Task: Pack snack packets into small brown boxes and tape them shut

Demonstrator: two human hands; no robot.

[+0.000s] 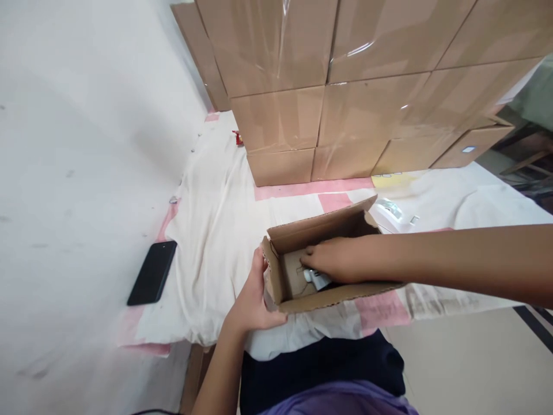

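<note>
An open cardboard box (328,301) sits near the front edge of the cloth-covered table. My left hand (254,297) grips its left end, fingers on the outer wall and thumb along the near lower corner. Inside the box, my right hand (334,259) is closed over a small white-and-grey object (317,279) with a rounded white tip. Most of that object is hidden under the palm, so its kind is unclear. My right forearm crosses over the box's right end and hides part of it.
Taped cartons (363,115) are stacked along the back of the table. A black phone (152,273) lies at the left by the white wall (78,144). Clear plastic packaging (391,210) lies behind my right forearm. A small red item (238,138) is beside the stack.
</note>
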